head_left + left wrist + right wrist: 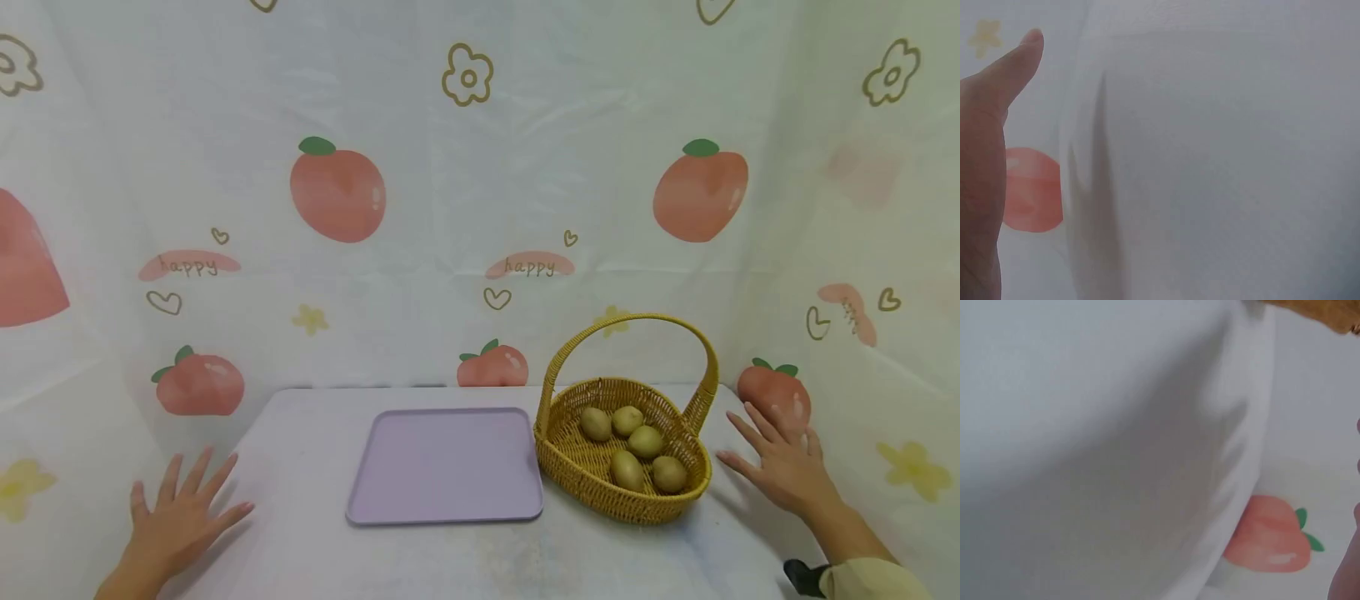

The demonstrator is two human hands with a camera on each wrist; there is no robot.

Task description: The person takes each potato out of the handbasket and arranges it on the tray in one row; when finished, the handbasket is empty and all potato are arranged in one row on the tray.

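A yellow-brown woven basket (pixel 600 492) with a tall arched handle stands on the right side of the table. Inside it lie several round, greenish-brown fruits or potatoes (pixel 627 471). To its left a flat lilac tray (pixel 450 467) lies with nothing on it. My left hand (pixel 176 525) is at the table's left edge, fingers spread, holding nothing; its thumb (pixel 1016 62) shows in the left wrist view. On the far side, my right hand (pixel 787 467) is spread just right of the basket, apart from it. Only a sliver of that hand shows in the right wrist view.
The white table (pixel 300 483) reaches back to a hanging white cloth (pixel 420 317) printed with peaches, flowers and hearts. That cloth also closes off the left and right sides. In the right wrist view the basket's edge (pixel 1316 309) appears at the top.
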